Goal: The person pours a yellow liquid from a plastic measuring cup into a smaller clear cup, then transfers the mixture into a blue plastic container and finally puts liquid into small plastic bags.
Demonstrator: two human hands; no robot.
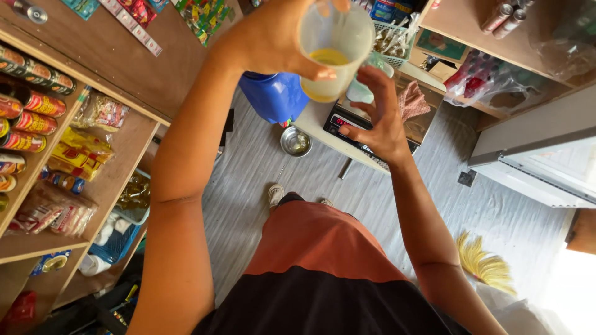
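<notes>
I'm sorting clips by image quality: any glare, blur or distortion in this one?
Head view: wide-angle lens bends the wooden shelves outward; daylight blows out the lower right corner; the left hand holding the translucent plastic cup of yellow liquid is slightly soft; the right hand is sharper.

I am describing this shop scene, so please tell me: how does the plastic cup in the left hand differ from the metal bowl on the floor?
The plastic cup is translucent and tall; the metal bowl is shiny and shallow. The cup is held up in the left hand and holds yellow liquid; the bowl rests on the floor. Both are round, open containers.
</notes>
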